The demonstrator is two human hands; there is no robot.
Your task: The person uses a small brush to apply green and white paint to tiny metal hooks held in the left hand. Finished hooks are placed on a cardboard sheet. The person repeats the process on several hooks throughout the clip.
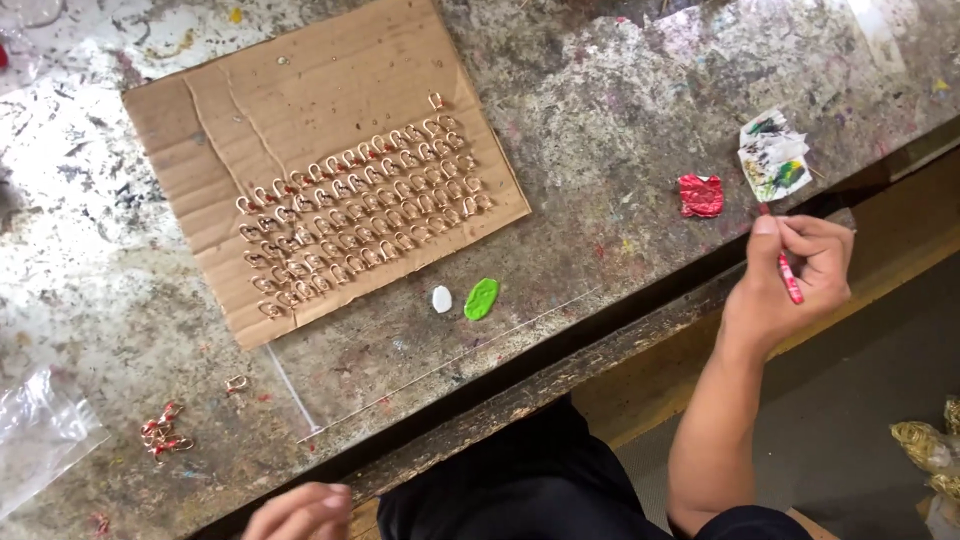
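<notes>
Paint-stained worktop (620, 120): cardboard sheet (320, 90) bearing rows of small gold hooks (365, 205). Right hand (790, 285) grips red stick (790, 277) off worktop's front edge. Left hand (300, 512), partly visible, grip unclear.

— What's the bench (620, 120) like?
— Grey and worn, speckled all over with old paint stains. Its near edge is a dark, chipped wooden rim running from lower left up to the right.
— And beyond that edge?
— A yellowish wooden ledge (900, 230) just below, then grey floor (860, 420) on the right. Light is even and soft.
</notes>
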